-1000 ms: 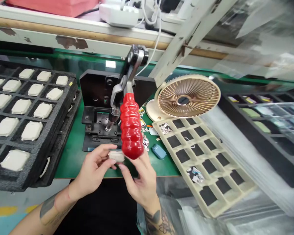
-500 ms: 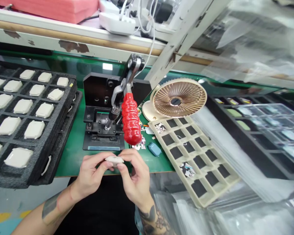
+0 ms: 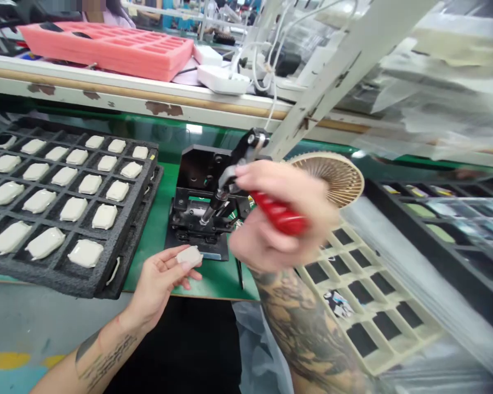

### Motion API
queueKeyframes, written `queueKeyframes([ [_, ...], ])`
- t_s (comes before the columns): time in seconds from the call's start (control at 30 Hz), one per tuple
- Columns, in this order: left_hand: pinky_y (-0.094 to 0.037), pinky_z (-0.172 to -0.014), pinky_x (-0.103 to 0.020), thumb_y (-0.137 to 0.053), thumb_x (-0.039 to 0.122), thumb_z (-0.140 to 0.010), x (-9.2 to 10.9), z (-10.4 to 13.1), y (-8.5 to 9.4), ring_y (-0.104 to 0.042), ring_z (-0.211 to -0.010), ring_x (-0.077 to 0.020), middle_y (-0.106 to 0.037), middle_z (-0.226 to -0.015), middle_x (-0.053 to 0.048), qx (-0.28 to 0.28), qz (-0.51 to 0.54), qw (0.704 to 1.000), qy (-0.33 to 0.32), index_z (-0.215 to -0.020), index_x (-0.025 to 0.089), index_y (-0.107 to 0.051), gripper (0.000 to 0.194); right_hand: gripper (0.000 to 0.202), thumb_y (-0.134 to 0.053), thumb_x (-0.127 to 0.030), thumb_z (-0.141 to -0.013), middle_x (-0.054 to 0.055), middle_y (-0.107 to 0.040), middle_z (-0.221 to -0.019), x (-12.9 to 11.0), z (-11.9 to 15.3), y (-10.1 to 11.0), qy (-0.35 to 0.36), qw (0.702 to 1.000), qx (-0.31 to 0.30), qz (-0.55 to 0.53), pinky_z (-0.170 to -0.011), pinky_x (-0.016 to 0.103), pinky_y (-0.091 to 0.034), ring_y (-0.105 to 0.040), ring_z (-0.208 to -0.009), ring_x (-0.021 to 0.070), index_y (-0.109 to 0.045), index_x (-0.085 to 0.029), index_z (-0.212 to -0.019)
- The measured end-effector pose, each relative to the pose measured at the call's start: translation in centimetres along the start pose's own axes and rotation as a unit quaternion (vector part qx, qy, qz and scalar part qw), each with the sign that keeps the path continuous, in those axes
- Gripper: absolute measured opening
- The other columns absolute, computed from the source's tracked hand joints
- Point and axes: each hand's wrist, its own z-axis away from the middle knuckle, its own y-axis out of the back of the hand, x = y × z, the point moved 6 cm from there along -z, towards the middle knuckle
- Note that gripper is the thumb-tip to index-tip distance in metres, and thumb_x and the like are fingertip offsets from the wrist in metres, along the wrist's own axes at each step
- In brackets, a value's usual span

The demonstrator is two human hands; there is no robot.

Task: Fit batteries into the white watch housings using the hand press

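Observation:
My left hand pinches a small white watch-case-like piece between thumb and fingers, just in front of the black press fixture. Wrapped round the red ribbed handle of the fixture's toggle lever is my right hand, smeared by motion. Below that hand a thin dark strip shows; I cannot tell what it is. On the left, a black foam tray carries several similar white pieces in its compartments.
A beige divided tray lies at the right, some small scraps in one cell. Behind my right hand stands a fan. Farther right is a dark compartment tray. A pink foam tray and a white power strip occupy the shelf.
My right hand has let go of the white piece and taken hold of the red handle. The left hand keeps the piece alone. The view has tilted up and shifted left.

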Motion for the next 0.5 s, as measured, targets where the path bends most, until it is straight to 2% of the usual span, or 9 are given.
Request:
queueKeyframes([
  [0.07,-0.055,-0.056,-0.018,-0.102,0.024,-0.076,0.1,-0.2,0.2,-0.076,-0.070,-0.0144,-0.084,-0.096,-0.010,-0.007,-0.015,1.000,-0.026,-0.115,0.011,-0.074,0.049,0.052,-0.039,-0.061,-0.116,0.007,-0.067,-0.135,-1.6,-1.0,0.8,0.006,0.998,0.061,0.001,-0.096,0.048,-0.066,-0.080,-0.109,0.0252,-0.070,-0.024,-0.134],
  [0.13,-0.053,-0.055,-0.018,-0.101,0.021,-0.076,0.1,-0.4,0.3,-0.074,-0.068,-0.0135,-0.081,-0.091,-0.005,-0.020,-0.037,0.998,-0.050,-0.111,0.015,-0.071,0.047,0.047,-0.052,-0.052,-0.114,0.009,-0.061,-0.147,-2.0,-0.8,1.5,-0.025,0.995,0.088,0.029,-0.100,0.048,-0.064,-0.078,-0.120,0.0292,-0.062,-0.023,-0.149],
  [0.2,-0.055,-0.058,-0.020,-0.097,0.024,-0.083,0.3,-0.2,0.4,-0.076,-0.073,-0.0154,-0.080,-0.092,-0.004,-0.040,-0.074,0.994,-0.075,-0.114,0.018,-0.069,0.042,0.045,-0.059,-0.044,-0.111,0.011,-0.066,-0.139,-2.2,1.0,2.1,-0.007,0.995,0.092,0.041,-0.100,0.049,-0.065,-0.076,-0.123,0.0323,-0.061,-0.022,-0.150],
  [0.27,-0.061,-0.068,-0.025,-0.089,0.027,-0.092,0.7,0.4,0.8,-0.078,-0.084,-0.0183,-0.080,-0.101,-0.007,-0.046,-0.141,0.982,-0.117,-0.121,0.020,-0.069,0.036,0.034,-0.059,-0.030,-0.108,0.009,-0.073,-0.119,-1.8,4.5,2.4,0.015,0.997,0.073,0.026,-0.092,0.050,-0.068,-0.078,-0.110,0.0298,-0.067,-0.023,-0.141],
  [0.33,-0.063,-0.081,-0.030,-0.083,0.026,-0.098,1.5,1.2,1.3,-0.077,-0.100,-0.0217,-0.077,-0.117,-0.010,-0.032,-0.246,0.950,-0.187,-0.128,0.023,-0.072,0.032,0.034,-0.059,-0.012,-0.102,0.006,-0.074,-0.104,-0.5,8.6,2.1,-0.002,1.000,0.008,0.003,-0.083,0.049,-0.068,-0.076,-0.096,0.0268,-0.071,-0.026,-0.131],
  [0.37,-0.063,-0.084,-0.031,-0.081,0.024,-0.099,2.0,1.7,1.5,-0.075,-0.106,-0.0229,-0.074,-0.123,-0.010,-0.021,-0.302,0.924,-0.232,-0.131,0.025,-0.073,0.033,0.038,-0.059,-0.007,-0.099,0.006,-0.074,-0.104,0.4,10.5,1.7,-0.029,0.999,-0.030,0.001,-0.083,0.050,-0.069,-0.076,-0.096,0.0271,-0.072,-0.027,-0.129],
  [0.43,-0.061,-0.083,-0.031,-0.080,0.018,-0.098,2.9,2.7,1.4,-0.072,-0.106,-0.0225,-0.068,-0.128,-0.009,-0.006,-0.392,0.862,-0.322,-0.136,0.028,-0.074,0.041,0.048,-0.059,-0.003,-0.098,0.009,-0.075,-0.119,2.1,13.7,0.2,-0.070,0.987,-0.143,0.022,-0.094,0.056,-0.069,-0.074,-0.112,0.0312,-0.069,-0.028,-0.138],
  [0.5,-0.060,-0.076,-0.030,-0.080,0.013,-0.096,3.4,3.4,0.9,-0.068,-0.094,-0.0192,-0.066,-0.126,-0.008,-0.004,-0.439,0.812,-0.385,-0.143,0.030,-0.070,0.051,0.056,-0.055,-0.004,-0.099,0.014,-0.072,-0.135,3.6,15.4,-1.6,-0.083,0.963,-0.247,0.067,-0.108,0.060,-0.065,-0.070,-0.128,0.0359,-0.062,-0.027,-0.150],
])
